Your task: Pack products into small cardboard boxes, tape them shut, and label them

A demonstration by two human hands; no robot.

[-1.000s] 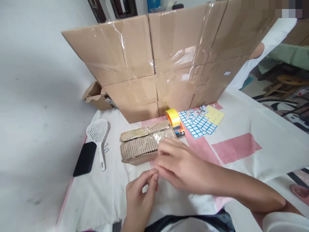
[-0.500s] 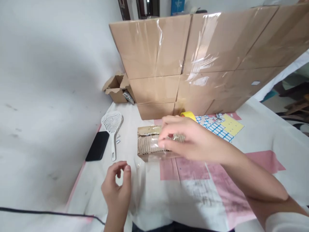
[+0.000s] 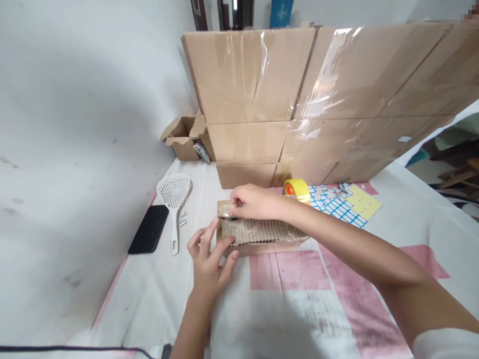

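Observation:
A small cardboard box lies on the cloth in front of me, its corrugated top facing up and a shiny, tape-like patch near its left end. My left hand is open, fingers spread against the box's left end and front corner. Over the far left part of the top, my right hand has its fingers pinched together. What they grip at the box's flap or tape is hidden. Just behind my right forearm stands a yellow tape roll with an orange core.
Large taped cardboard boxes form a wall behind. Left of the box lie a white slotted scoop and a black phone-like slab. An open carton sits at the back left. Blue-lined labels and a yellow sheet lie right.
My left hand has moved up and right from the cloth onto the box and spread its fingers. My right hand has shifted left to the box's far left end.

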